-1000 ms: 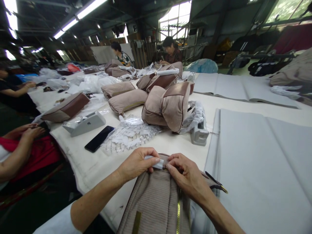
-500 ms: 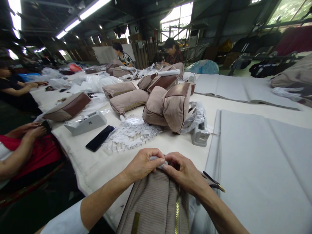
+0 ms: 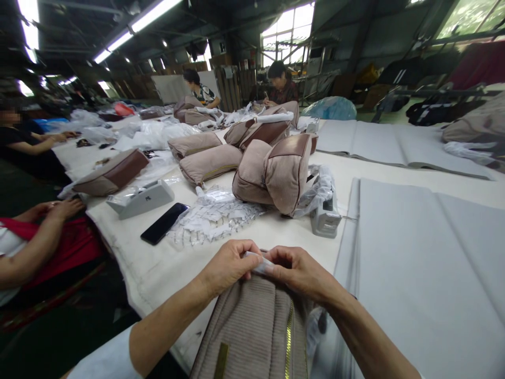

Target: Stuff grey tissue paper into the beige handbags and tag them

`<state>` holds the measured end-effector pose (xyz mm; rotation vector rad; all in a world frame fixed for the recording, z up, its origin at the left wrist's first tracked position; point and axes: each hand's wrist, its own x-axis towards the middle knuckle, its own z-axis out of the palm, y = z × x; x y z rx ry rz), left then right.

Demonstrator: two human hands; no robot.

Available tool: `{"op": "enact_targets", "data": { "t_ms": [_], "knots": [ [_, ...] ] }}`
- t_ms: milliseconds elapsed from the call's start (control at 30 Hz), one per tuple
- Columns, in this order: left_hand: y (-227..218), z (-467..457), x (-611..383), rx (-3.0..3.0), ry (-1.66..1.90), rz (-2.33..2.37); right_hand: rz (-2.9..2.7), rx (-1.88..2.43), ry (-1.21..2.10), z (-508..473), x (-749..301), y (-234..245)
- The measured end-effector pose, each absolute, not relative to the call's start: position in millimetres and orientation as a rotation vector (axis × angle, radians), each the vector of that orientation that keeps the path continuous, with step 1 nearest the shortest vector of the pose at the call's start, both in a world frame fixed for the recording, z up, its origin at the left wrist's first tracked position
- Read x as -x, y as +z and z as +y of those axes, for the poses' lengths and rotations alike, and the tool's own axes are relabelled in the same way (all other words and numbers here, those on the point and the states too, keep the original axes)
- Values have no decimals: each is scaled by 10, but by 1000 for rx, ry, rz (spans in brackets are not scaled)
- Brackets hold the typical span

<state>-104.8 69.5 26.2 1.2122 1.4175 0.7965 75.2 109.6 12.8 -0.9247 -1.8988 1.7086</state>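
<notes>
A taupe ribbed fabric bag (image 3: 252, 321) with a brass zipper (image 3: 289, 337) stands in front of me at the table's near edge. At its top end, a white translucent wrapping strip (image 3: 261, 264) is pinched between my two hands. My left hand (image 3: 234, 263) grips it from the left, thumb and fingers pressed together. From the right, my right hand (image 3: 298, 268) holds the other end with thumb and bent fingers. Whatever the strip wraps around is hidden by my fingers.
Beyond my hands lie a clear bag of white tags (image 3: 216, 216), a phone (image 3: 164, 223), tape dispensers (image 3: 326, 218) and several taupe bags (image 3: 288, 173). Grey sheets (image 3: 418, 263) are stacked at right. At left, a co-worker's hands (image 3: 59, 210) rest near the table edge.
More of the white strip shows between my fingers, as my right hand has shifted slightly right. The dark scissors-like tool by my right wrist is no longer visible. The co-worker's hands at left have moved.
</notes>
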Motion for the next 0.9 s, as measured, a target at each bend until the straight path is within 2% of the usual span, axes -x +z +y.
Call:
{"op": "enact_targets", "data": {
  "t_ms": [300,500,633,900],
  "knots": [
    [198,597,1093,-1184,783,1353,-1825,913,1704,1102,-741,13],
    [182,543,990,-1249,928,1438,-1888,898,1762,1131,-727,44],
    [171,515,1005,-1216,956,1334,-1816,938,1769,1148,-710,-2],
    [131,476,1015,-1123,989,1356,-1897,960,1591,1059,-682,18]
  ]
}}
